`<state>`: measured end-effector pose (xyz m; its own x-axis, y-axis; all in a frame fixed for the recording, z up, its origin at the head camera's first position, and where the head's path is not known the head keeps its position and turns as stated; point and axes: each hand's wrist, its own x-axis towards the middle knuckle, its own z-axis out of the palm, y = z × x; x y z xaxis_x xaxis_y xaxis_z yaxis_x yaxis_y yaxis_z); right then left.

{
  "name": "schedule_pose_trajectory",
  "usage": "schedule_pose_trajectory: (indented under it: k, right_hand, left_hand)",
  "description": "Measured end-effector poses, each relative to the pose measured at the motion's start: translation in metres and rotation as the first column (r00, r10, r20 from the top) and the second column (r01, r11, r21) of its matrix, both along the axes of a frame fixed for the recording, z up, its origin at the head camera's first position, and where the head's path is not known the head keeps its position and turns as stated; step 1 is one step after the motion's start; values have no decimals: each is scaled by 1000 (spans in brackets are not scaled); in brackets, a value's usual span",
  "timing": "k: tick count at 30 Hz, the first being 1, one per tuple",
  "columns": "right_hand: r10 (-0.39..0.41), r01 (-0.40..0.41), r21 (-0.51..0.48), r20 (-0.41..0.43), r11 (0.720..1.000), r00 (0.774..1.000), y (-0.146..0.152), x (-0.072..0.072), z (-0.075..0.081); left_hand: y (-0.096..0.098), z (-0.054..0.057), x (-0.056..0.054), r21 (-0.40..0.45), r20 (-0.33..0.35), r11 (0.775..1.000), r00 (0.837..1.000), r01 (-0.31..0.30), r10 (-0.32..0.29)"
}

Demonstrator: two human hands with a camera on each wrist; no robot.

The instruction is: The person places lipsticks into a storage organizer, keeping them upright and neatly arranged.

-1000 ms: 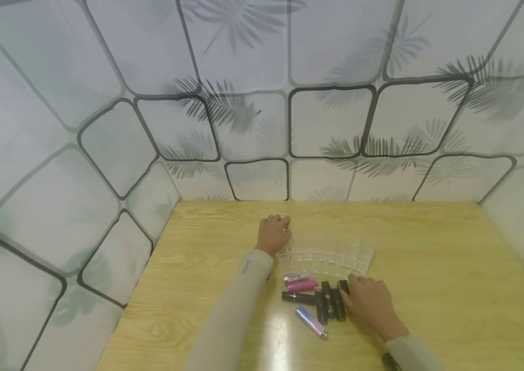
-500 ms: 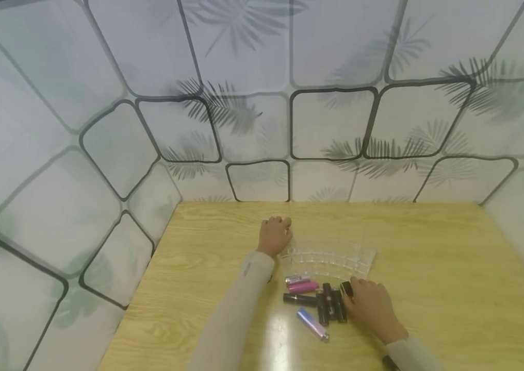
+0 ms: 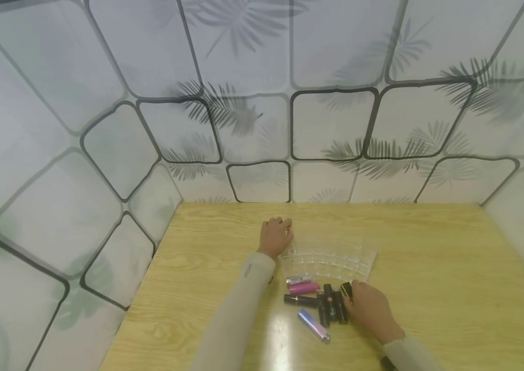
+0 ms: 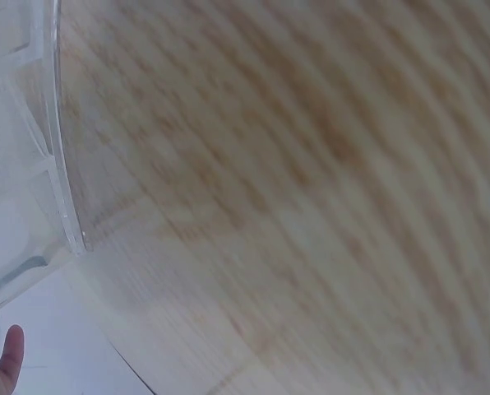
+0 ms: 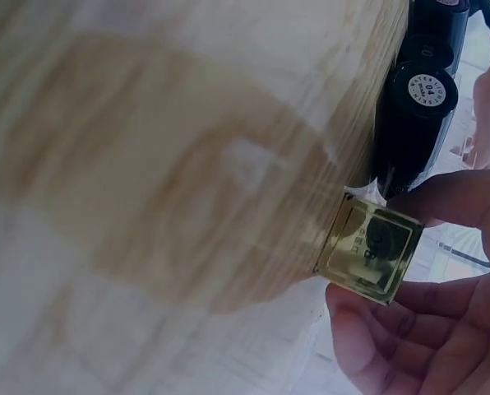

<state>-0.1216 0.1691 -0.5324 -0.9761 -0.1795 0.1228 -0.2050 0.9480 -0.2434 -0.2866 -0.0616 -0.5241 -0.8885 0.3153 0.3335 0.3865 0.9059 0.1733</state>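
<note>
My left hand grips the back left corner of a clear plastic organizer with rows of compartments. In the left wrist view, fingertips show by the edge of that organizer. My right hand pinches a black square lipstick between thumb and fingers. Its shiny gold base faces the right wrist camera. Just left of it lie several black lipstick tubes, one with a round white label on its end.
In front of the organizer lie a silver tube, a pink tube and a black tube on its side. A blue-to-pink tube lies nearer. Another dark object is partly under the right sleeve. Patterned walls border the wooden table.
The lipstick in my right hand has tilted and come slightly away from the row of black tubes. My left hand stays at the organizer; the head view has shifted slightly.
</note>
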Motion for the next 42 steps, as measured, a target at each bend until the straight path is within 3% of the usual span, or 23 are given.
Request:
schedule_pose_trajectory:
  k: [16, 24, 34, 42]
  right_hand:
    - [-53, 66, -92, 131, 994, 990, 5, -5, 9]
    - [-19, 43, -158, 153, 987, 988, 8, -5, 16]
    - [102, -67, -254, 130, 965, 986, 19, -10, 24]
    - [276, -245, -376, 30, 894, 961, 30, -16, 27]
  left_hand:
    - [0, 3, 2, -12, 9, 1000, 1000, -13, 13]
    - [0, 1, 0, -3, 41, 1000, 999, -9, 9]
    - [0, 0, -1, -1, 23, 1000, 1000, -12, 12]
    - [1, 1, 1, 9, 20, 1000, 1000, -14, 13]
